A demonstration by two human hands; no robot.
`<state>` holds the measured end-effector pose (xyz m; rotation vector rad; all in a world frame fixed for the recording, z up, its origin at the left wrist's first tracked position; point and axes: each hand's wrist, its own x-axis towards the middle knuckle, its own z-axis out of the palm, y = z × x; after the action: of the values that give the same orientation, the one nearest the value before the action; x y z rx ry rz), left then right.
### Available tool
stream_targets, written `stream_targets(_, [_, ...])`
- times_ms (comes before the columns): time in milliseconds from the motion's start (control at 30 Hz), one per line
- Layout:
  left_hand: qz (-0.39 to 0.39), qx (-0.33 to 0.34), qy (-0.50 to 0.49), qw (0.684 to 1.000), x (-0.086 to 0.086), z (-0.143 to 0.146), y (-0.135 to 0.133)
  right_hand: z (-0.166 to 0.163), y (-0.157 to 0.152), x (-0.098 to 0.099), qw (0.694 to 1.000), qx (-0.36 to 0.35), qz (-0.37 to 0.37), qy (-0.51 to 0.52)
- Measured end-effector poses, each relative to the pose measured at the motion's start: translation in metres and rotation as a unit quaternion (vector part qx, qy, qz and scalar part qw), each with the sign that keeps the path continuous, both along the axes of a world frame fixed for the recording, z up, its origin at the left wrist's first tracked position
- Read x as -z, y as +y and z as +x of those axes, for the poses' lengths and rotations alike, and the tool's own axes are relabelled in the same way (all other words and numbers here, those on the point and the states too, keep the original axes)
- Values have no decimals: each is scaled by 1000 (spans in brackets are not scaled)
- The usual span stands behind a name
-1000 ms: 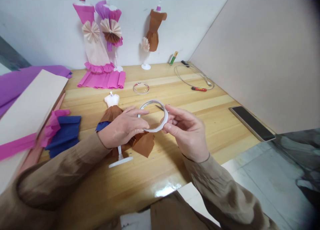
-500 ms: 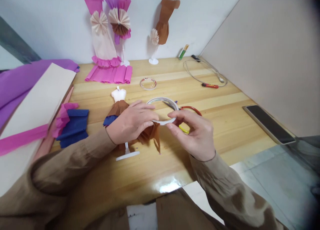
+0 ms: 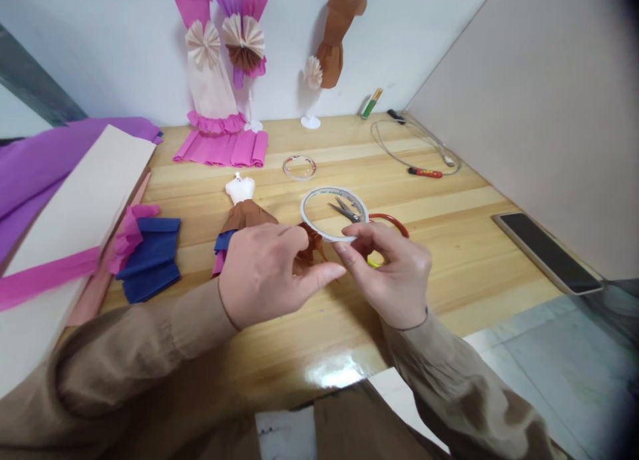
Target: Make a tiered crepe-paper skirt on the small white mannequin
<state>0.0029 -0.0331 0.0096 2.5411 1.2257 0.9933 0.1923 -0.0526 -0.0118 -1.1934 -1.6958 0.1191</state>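
A narrow roll of white tape (image 3: 330, 192) is pinched at its near right edge between the thumb and fingers of my right hand (image 3: 394, 270). My left hand (image 3: 272, 273) is just left of the roll, its thumb stretched out and its other fingers curled, with nothing seen in it. Through the ring show the blades of scissors (image 3: 345, 210), whose red and yellow handles are partly behind my right hand. Behind my left hand stands a small white dress form (image 3: 240, 188) in a brown crepe paper skirt (image 3: 249, 214) with blue and pink below. My hand hides its lower part.
Dressed mini forms (image 3: 212, 87) and a brown-dressed form (image 3: 332, 54) stand at the wall. Folded pink paper (image 3: 222, 148), blue paper (image 3: 150, 260) and a clear ring (image 3: 299, 168) lie on the table. A cable (image 3: 409, 164) and a phone (image 3: 549, 252) are at right.
My left hand has come off the tape roll and moved slightly down, its thumb now stretched out. The roll, still in my right hand, is tipped so its opening shows more fully.
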Motion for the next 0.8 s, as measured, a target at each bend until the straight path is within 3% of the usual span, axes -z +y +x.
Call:
stream_targets(200, [-103,-24,51,993,-2,5,-4,-2,-2,-2,999,-34,-40,8])
stream_targets(433, [-181,43,-4,983,-15,-5,9,1,3,-1,977,-58,-181,92])
stream_targets(600, [-263,92,-33,960,-17,-7,21,2,8,-5,962,-96,-227,118])
stream_targets(800, [-253,69,-21,965,-15,-9,22,5,10,-9,955,-106,-251,119])
